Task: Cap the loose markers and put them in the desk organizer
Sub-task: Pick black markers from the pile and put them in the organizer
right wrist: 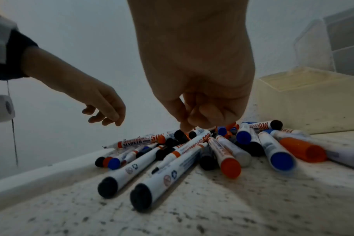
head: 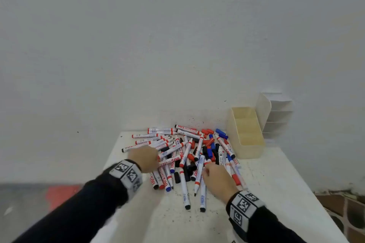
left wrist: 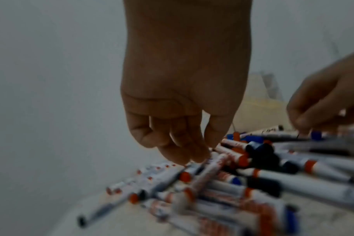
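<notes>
Markers (head: pixel 185 156): white barrels, red, blue, black caps. Organizer (head: pixel 246 134): cream. Table (head: pixel 266 183): white, dark speckles. Sleeves (head: pixel 79 209): dark navy.

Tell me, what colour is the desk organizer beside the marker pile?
Pale cream-yellow; the desk organizer shows best in the head view.

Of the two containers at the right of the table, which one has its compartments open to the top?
The cream organizer, nearest the marker pile; its three compartments face upward. The white rack behind it has stacked shelves instead.
</notes>
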Action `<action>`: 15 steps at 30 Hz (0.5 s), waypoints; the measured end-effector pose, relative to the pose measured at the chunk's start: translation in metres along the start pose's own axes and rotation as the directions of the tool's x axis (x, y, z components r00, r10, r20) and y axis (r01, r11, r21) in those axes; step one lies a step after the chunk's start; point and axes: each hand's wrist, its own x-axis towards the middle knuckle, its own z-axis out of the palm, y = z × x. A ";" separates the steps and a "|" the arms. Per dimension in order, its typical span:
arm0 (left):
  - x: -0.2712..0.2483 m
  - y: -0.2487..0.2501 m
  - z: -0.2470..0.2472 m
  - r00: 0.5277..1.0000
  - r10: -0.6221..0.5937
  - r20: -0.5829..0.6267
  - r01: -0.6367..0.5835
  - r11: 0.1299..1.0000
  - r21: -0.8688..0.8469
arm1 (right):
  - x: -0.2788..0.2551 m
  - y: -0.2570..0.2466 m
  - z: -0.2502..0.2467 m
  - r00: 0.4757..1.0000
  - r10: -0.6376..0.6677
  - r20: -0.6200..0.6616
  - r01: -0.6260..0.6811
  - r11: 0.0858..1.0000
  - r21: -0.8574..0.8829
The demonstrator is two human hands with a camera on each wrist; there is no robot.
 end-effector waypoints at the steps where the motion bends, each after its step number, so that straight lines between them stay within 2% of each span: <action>1: 0.002 0.011 0.007 1.000 0.008 0.015 -0.007 0.999 -0.041 | 0.002 0.001 0.003 1.000 0.006 -0.004 -0.006 1.000 -0.020; 4: 0.000 0.047 0.022 1.000 0.011 0.021 -0.008 0.990 -0.142 | 0.007 -0.001 0.007 1.000 0.016 -0.016 -0.017 0.997 -0.073; 7: -0.001 0.070 0.037 0.999 -0.038 0.001 0.037 0.975 -0.219 | 0.012 -0.003 0.008 0.998 -0.002 -0.063 -0.004 0.996 -0.088; 11: -0.008 0.084 0.051 0.997 -0.051 0.057 0.061 0.978 -0.199 | 0.015 -0.006 0.008 0.995 -0.016 -0.100 0.008 0.997 -0.082; 15: -0.008 0.085 0.059 0.994 -0.110 0.017 0.111 0.973 -0.202 | 0.018 -0.009 0.008 0.991 -0.071 -0.115 0.062 0.995 -0.081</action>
